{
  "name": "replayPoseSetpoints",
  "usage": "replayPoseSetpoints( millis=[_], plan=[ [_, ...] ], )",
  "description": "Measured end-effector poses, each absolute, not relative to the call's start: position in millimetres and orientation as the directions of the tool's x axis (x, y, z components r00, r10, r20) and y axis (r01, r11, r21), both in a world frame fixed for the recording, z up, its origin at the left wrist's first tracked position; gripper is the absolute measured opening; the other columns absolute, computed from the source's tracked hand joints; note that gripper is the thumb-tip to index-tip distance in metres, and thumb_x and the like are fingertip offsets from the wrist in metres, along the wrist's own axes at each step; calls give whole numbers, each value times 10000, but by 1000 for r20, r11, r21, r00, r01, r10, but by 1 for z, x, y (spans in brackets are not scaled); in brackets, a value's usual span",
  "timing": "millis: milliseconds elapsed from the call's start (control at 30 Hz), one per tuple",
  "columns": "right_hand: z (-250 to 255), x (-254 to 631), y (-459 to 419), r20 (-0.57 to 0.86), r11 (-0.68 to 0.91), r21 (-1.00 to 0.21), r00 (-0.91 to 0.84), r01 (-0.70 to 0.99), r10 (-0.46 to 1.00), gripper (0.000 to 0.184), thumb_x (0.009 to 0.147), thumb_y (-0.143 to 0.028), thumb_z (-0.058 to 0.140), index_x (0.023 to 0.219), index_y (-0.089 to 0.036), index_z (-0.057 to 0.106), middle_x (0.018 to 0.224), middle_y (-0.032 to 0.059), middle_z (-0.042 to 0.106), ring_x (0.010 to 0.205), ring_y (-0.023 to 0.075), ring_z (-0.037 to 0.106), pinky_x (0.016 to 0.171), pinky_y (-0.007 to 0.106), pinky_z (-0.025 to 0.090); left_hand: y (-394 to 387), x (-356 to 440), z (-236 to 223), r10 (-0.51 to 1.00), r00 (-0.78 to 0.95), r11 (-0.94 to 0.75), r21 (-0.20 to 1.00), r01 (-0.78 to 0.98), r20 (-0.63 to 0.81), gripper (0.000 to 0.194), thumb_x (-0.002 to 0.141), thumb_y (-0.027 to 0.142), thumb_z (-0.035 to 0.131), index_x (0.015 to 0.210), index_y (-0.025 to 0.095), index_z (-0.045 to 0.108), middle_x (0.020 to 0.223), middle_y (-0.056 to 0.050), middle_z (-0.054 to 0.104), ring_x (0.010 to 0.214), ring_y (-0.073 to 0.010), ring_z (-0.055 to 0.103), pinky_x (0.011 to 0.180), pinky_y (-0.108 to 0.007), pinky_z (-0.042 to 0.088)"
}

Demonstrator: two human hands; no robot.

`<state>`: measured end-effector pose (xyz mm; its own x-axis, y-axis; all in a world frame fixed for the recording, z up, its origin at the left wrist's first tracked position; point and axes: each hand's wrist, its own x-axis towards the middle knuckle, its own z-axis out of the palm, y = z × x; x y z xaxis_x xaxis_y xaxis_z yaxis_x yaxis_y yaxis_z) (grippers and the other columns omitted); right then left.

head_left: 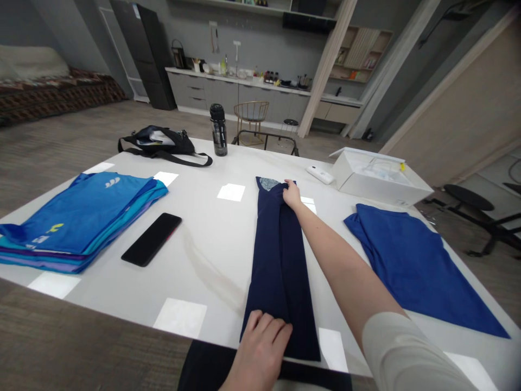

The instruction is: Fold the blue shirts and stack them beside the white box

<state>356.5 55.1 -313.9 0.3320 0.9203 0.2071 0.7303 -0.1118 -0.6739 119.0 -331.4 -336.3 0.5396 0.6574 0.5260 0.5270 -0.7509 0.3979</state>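
A navy garment (268, 260) lies folded into a long narrow strip on the white table, running away from me. A grey patterned patch shows at its far end. My right hand (292, 194) reaches out to that far end, its fingers closed on the cloth by the right corner. At the near end, my left hand (262, 347) rests on the left side of the garment with curled fingers gripping the fabric. A fold line runs lengthwise between the two hands. Right of my forearm lies a blue garment (411, 260), spread loosely with a few creases.
A stack of blue and purple garments (93, 212) sits at left, beside a black phone (152, 239). Farther back are a black bag (163, 142), a dark bottle (218, 130), a white remote-like object (319, 174) and a white box (378, 176). The table (211, 239) has bright light patches.
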Motion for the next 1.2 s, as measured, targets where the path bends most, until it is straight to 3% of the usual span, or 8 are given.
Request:
replayPoseSetpoints(
  millis=[167,267,367,433,500,667,867,1200],
  plan=[
    [-294,351,22,302,-54,-602,289,797,908,612,858,-122,422,1470,-123,429,1442,148,513,1306,223,504,1119,371,376,-337,120,-342,648,577,-761,398,512,498,383,944,85,462,1263,204,636,1076,-89,733,907,-199,643,955,-443,480],
    [-288,343,-25,338,38,-534,172,845,925,552,875,-203,483,1423,-131,485,1462,155,481,1363,242,447,1155,398,346,-337,120,-333,640,635,-768,375,519,433,368,940,96,503,1268,200,633,1089,-82,730,935,-201,646,950,-435,496],
    [-291,328,-88,398,236,-463,-37,854,916,438,945,-283,456,1355,-173,562,1494,123,470,1412,210,402,1197,372,293,-336,115,-317,594,697,-797,414,440,402,317,962,157,535,1260,196,637,1059,-68,732,930,-186,647,903,-383,532],
    [-299,315,-128,351,329,-404,-187,853,917,435,992,-347,410,1381,-223,560,1548,78,437,1459,199,346,1221,390,249,-330,110,-308,588,699,-793,460,399,408,318,978,153,501,1264,190,636,1091,-70,727,972,-183,650,906,-359,546],
    [-309,302,-156,256,324,-371,-240,870,937,480,1014,-421,388,1453,-264,505,1602,46,373,1505,210,269,1238,446,198,-318,107,-304,639,647,-755,502,423,416,360,985,111,431,1273,189,632,1193,-83,701,1086,-190,640,977,-364,537],
    [-327,289,-177,74,214,-332,-200,919,977,601,1022,-517,346,1562,-256,355,1630,73,302,1530,276,201,1225,593,87,-258,108,-306,825,443,-565,529,633,350,445,993,108,340,1384,189,537,1420,-113,563,1319,-187,537,1137,-381,439],
    [-328,287,-178,82,203,-273,-187,940,979,629,1006,-550,366,1572,-277,336,1641,51,274,1536,283,174,1228,579,44,-150,124,-320,841,480,-542,385,747,250,455,1007,140,311,1429,70,467,1516,-206,459,1424,-223,428,1175,-407,358],
    [-326,286,-184,132,215,-238,-187,947,973,654,1020,-606,264,1569,-259,339,1638,49,294,1528,289,192,1225,571,43,3,206,-313,782,574,-622,229,749,243,537,1041,393,338,1530,181,392,1639,-119,290,1512,-334,241,1202,-542,258]
  ],
)
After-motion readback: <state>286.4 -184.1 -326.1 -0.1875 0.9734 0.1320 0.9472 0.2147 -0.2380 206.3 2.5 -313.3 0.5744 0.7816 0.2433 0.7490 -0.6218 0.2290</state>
